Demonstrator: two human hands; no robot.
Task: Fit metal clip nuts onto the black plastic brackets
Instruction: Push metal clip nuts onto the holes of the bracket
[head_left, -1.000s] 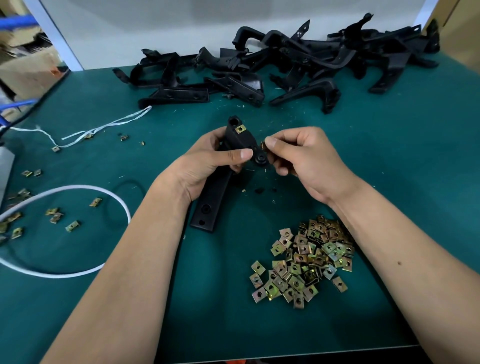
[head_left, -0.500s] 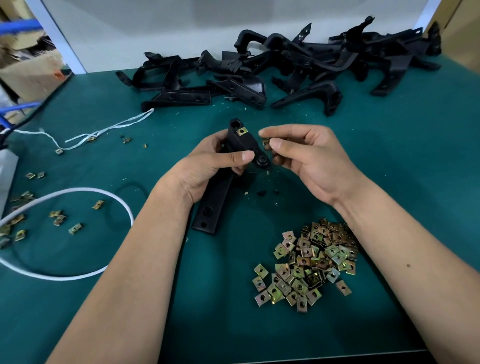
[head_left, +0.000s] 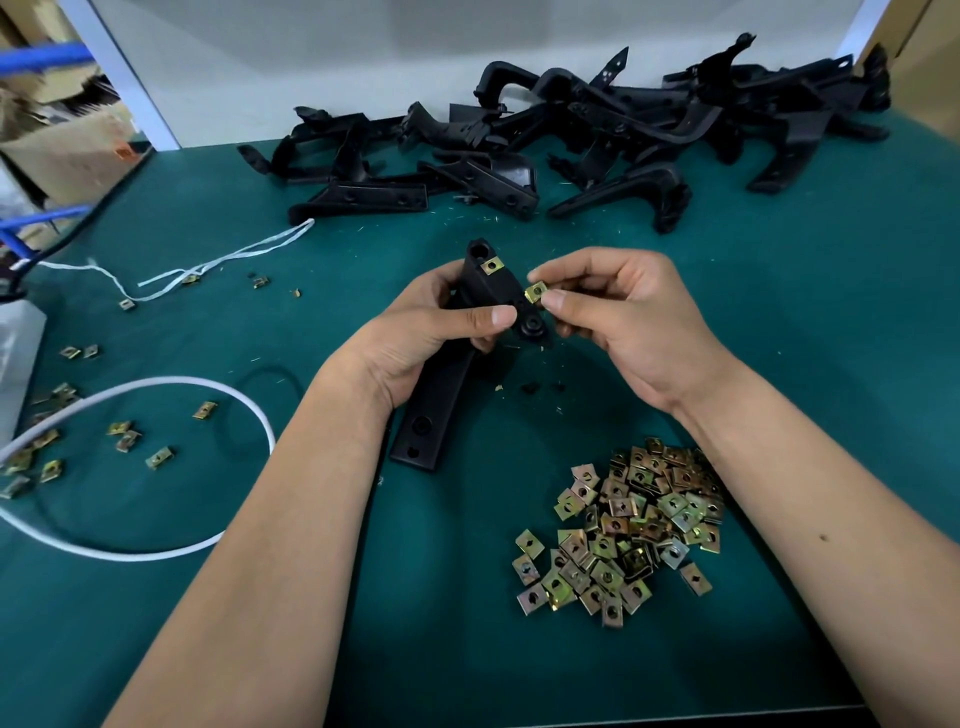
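the left hand (head_left: 415, 338) gripped the black bracket (head_left: 457, 364) with its thumb laid across the face, tilting the upper end toward the right hand (head_left: 618, 317), which pinched a clip nut (head_left: 536, 292) between thumb and forefinger right at the bracket's edge, apparently lined up to slide on just below the clip nut already seated (head_left: 491, 266). below the right wrist lay the loose heap of clip nuts (head_left: 628, 530), handy for the next pick, beyond both hands sat the pile of brackets (head_left: 571, 140) waiting, and no box or tray showed, everything bare on the green mat (head_left: 831, 338).
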